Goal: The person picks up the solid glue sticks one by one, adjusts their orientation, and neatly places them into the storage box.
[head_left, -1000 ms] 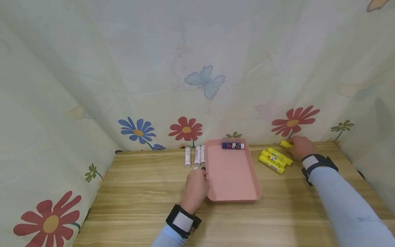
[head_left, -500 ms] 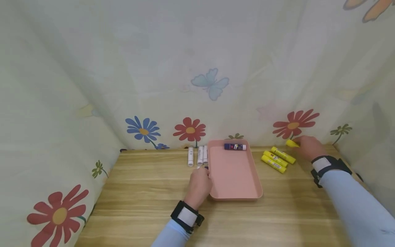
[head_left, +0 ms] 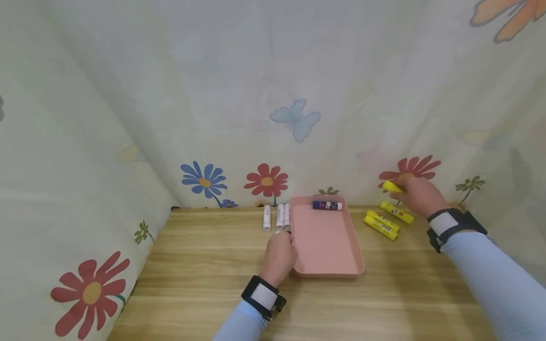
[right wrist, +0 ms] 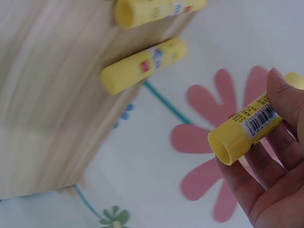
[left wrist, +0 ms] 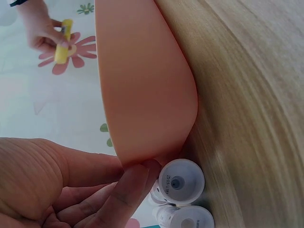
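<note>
Higher than a second ago goes one yellow glue stick, while left to right the left hand pinches the pink tray beside white sticks, three yellow sticks lie on the table, and the right hand grips the raised one in its fingers.

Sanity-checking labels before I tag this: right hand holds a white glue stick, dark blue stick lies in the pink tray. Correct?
One error: the glue stick in the right hand is yellow, not white; the right wrist view shows it. The dark blue stick does lie in the pink tray.
</note>
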A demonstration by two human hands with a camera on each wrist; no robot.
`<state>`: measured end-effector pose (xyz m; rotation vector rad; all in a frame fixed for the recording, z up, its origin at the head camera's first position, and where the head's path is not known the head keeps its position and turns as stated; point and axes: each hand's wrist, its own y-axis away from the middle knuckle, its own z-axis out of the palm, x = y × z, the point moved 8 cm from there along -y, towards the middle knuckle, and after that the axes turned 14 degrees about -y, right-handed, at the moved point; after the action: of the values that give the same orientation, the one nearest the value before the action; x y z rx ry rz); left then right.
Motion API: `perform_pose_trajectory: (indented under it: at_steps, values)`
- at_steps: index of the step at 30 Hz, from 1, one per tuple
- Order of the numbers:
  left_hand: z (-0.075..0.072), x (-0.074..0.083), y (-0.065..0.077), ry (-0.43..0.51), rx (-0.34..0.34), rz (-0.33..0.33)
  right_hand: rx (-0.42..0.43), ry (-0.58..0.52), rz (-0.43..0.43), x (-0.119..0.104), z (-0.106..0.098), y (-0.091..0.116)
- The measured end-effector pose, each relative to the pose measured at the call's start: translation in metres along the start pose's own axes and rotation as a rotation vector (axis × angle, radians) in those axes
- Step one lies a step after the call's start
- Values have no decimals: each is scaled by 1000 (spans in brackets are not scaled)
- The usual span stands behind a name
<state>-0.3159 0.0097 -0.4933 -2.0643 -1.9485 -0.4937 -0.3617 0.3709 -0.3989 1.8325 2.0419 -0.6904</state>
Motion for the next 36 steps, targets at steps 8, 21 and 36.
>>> perform_pose_trajectory:
  at_steps: [8, 21, 36]
  values:
    - [2, -2, -1, 9, -17, -5, 27, 42, -64, -45, 8, -9]
    - [-1, 0, 0, 8, 20, 35, -76, -22, -136, -101, 69, -31]
    - [1, -2, -2, 33, 11, 38, -168, -34, -144, -107, 156, -46]
